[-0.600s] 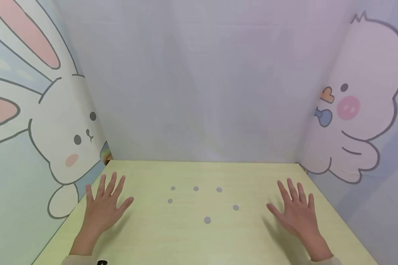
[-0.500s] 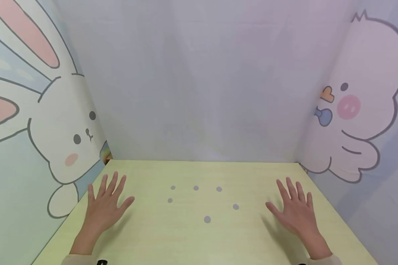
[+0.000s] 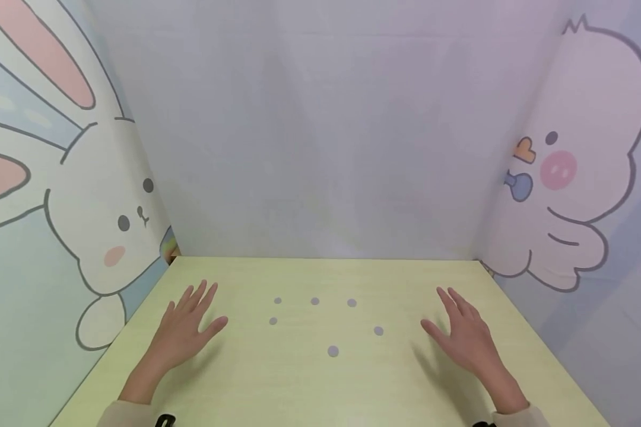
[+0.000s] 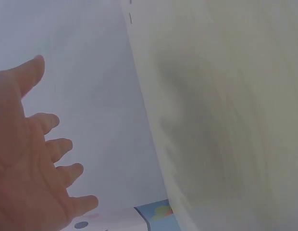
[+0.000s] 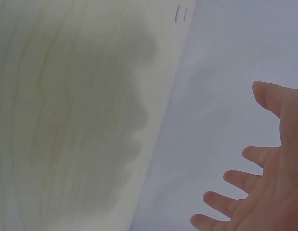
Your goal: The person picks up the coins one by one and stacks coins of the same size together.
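A person's two bare hands hover low over a pale yellow-green wooden tabletop point(image 3: 320, 385), fingers straight and loosely spread, holding nothing. The left hand point(image 3: 184, 329) sits at the near left of the table, tilted so its thumb points inward toward the centre; the right hand point(image 3: 462, 335) mirrors it at the near right. Both cast soft shadows on the wood beneath them, and whether either palm touches the surface cannot be told from the head view.

Between the hands, six small round grey dots point(image 3: 333, 351) mark the tabletop: three in a far row, one just below the row's left end, one lower to the right, and the largest nearest the person. Neither hand touches a dot; the right thumb lies near the lower right dot, the left thumb well apart from the closest one.

In the left wrist view, the left hand point(image 4: 29, 163) shows its fingers extended and apart, with the blurred tabletop to the right. The right wrist view shows the right hand point(image 5: 264, 192) likewise open-fingered above its own dark shadow.

A plain pale grey back panel point(image 3: 320, 136) closes the far side. A cartoon white rabbit screen point(image 3: 101, 225) stands at left, a cartoon white chick screen point(image 3: 582, 178) at right. Beige sleeve cuffs point(image 3: 133, 414) edge the near frame.
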### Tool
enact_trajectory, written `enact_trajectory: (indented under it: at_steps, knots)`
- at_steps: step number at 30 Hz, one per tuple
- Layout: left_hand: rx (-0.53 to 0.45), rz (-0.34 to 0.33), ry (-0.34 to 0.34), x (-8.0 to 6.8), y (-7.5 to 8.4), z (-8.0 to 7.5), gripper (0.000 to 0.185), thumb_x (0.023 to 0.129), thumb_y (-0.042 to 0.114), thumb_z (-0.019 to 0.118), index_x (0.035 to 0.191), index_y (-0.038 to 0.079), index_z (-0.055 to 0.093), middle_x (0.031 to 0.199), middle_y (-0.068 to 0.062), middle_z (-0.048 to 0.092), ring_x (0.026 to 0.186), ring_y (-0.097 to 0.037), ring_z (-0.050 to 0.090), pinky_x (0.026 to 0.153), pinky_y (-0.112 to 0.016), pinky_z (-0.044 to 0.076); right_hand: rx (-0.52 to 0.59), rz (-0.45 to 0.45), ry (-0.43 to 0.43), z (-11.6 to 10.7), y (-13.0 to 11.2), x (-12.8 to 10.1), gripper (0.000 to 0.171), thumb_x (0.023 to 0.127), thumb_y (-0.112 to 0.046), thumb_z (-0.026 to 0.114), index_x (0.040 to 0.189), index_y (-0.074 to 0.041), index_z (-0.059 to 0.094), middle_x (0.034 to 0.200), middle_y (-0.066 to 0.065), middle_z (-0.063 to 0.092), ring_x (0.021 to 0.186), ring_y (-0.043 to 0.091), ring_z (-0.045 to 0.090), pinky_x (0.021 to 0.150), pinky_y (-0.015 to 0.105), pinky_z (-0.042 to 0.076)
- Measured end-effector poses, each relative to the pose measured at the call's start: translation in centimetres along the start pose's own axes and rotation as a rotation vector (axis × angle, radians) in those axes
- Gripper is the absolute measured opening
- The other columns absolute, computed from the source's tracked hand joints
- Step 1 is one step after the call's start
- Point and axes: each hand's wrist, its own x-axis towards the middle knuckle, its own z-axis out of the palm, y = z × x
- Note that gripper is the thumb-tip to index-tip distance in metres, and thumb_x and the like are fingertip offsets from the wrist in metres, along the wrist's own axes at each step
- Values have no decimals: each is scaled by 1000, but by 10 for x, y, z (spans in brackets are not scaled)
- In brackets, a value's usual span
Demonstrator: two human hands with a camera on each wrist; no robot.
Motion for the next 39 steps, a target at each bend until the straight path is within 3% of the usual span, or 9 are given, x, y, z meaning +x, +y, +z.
enact_trajectory:
  at_steps: [3,10,15,23,34,39]
  knots:
    - [-14,13,-5,3,6,0,83,105,56,59,169,14,28,173,-21,27,158,-51,20,115,-80,17,70,4,-14,0,-3,2,85,101,-54,68,164,-7,36,166,27,34,143,59,36,97,83,36]
    - [-77,43,-42,8,21,3,78,106,55,58,168,15,32,173,-16,30,156,-50,27,112,-78,30,193,-23,-3,3,-7,6,78,102,-43,71,160,-2,40,160,28,40,144,54,39,106,76,38]
    - [-82,64,-37,12,28,4,77,106,55,60,167,15,35,171,-15,33,154,-48,32,108,-77,36,230,-34,12,5,-10,8,75,102,-39,73,158,-1,43,157,28,43,142,53,42,107,75,39]
    - [-168,73,-69,14,33,12,74,105,52,62,165,14,40,167,-17,41,149,-49,39,106,-76,40,294,-50,22,15,-18,7,66,101,-32,76,154,-4,51,148,23,55,124,45,60,95,63,52]
    - [-230,101,-113,19,50,22,68,106,52,62,162,17,46,156,-16,55,142,-46,50,107,-71,44,313,-137,2,28,-34,9,60,98,-27,80,149,-6,58,140,15,63,117,37,67,90,50,56]
    - [-239,124,-125,21,59,27,64,105,53,64,158,18,52,148,-10,61,136,-40,58,104,-66,49,358,-150,-49,34,-43,8,57,97,-27,81,147,-8,61,138,11,65,115,35,67,90,49,57]
